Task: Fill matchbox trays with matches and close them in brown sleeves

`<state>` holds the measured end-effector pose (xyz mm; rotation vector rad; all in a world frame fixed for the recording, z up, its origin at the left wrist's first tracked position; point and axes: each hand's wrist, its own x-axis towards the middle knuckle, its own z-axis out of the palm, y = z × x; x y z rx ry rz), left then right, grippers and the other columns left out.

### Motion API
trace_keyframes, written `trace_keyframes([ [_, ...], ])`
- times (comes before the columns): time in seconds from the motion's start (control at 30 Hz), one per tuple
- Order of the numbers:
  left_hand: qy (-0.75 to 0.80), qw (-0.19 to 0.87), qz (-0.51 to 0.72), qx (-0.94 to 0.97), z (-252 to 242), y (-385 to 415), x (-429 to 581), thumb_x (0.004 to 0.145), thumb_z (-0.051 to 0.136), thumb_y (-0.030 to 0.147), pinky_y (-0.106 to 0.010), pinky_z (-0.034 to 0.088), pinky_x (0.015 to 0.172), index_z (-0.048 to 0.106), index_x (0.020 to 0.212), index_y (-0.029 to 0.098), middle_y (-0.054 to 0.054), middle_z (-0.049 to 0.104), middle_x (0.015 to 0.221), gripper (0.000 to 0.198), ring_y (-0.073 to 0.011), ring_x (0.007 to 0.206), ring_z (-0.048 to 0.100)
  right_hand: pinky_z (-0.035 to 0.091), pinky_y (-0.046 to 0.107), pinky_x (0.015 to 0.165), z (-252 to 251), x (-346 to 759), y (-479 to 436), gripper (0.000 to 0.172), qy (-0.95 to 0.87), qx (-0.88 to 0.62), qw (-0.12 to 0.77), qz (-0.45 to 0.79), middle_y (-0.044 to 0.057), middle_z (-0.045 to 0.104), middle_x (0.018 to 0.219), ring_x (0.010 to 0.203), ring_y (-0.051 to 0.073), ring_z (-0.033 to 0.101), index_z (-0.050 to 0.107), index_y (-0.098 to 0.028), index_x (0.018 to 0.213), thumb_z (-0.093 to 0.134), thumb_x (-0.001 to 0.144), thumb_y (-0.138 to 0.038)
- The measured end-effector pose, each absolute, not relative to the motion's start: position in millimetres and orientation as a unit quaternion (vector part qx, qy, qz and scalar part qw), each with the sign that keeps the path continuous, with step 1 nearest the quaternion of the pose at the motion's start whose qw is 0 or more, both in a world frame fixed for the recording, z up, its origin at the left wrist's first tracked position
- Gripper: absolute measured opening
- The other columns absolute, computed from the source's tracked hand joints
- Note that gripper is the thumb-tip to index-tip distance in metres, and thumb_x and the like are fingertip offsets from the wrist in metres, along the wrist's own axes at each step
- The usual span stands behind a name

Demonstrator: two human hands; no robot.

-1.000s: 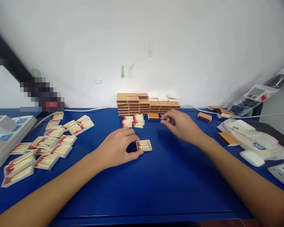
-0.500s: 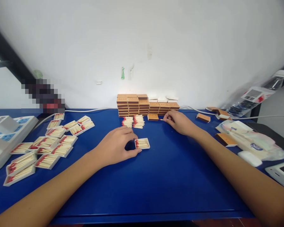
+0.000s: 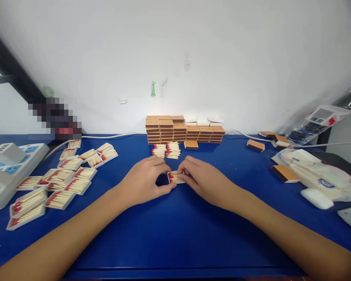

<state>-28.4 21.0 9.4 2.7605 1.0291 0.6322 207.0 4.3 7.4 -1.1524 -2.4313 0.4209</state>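
Observation:
A small white matchbox tray (image 3: 172, 177) of red-tipped matches lies on the blue table in front of me. My left hand (image 3: 148, 177) steadies it from the left, thumb at its near edge and fingers at its far edge. Over the tray's right end, my right hand (image 3: 203, 179) is closed in a pinch on a match, which the fingers and the matches below largely hide. Behind the tray lie two bunches of loose matches (image 3: 173, 150), beside a single brown matchbox (image 3: 191, 144). Stacked matchboxes (image 3: 160, 131) stand against the wall.
Several filled trays (image 3: 58, 199) cover the left side, near a white power strip (image 3: 29, 156). On the right are loose matchboxes (image 3: 255, 145), a tissue pack (image 3: 318, 175), a white rounded case (image 3: 316, 198) and a plastic bottle (image 3: 312, 123). A white cable (image 3: 114, 136) runs along the wall.
My right hand has moved left and nearer, from beside the single matchbox to the tray, bringing a match. My left hand has stayed at the tray.

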Motion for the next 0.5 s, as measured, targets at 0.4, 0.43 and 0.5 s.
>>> trace_keyframes([
  [0.4,0.343,0.094,0.193,0.915,8,21,-30,0.093,0.074,0.042,-0.038,0.055,0.087,0.075,0.109,0.02,-0.006,0.073,0.101,0.027,-0.0242,0.099,0.068,0.043,0.036,0.069,42,267,99,0.02,-0.785,-0.526,0.329,-0.007,0.007,0.064,0.082,0.074,0.023,0.057,0.072,-0.021,0.098,0.057,0.097,-0.034],
  [0.43,0.343,0.095,0.193,0.914,7,21,-30,0.093,0.074,0.042,-0.038,0.055,0.088,0.075,0.109,0.02,-0.007,0.074,0.102,0.027,-0.0245,0.1,0.068,0.043,0.036,0.071,47,270,111,0.022,-0.794,-0.519,0.316,-0.017,0.008,0.065,0.085,0.075,0.023,0.058,0.074,-0.021,0.1,0.056,0.097,-0.033],
  [0.5,0.345,0.095,0.195,0.913,8,21,-31,0.094,0.073,0.043,-0.038,0.055,0.088,0.075,0.109,0.02,-0.007,0.074,0.102,0.028,-0.0247,0.1,0.068,0.043,0.036,0.071,55,273,130,0.022,-0.804,-0.524,0.281,-0.019,0.009,0.067,0.088,0.076,0.023,0.059,0.075,-0.02,0.097,0.057,0.095,-0.032],
])
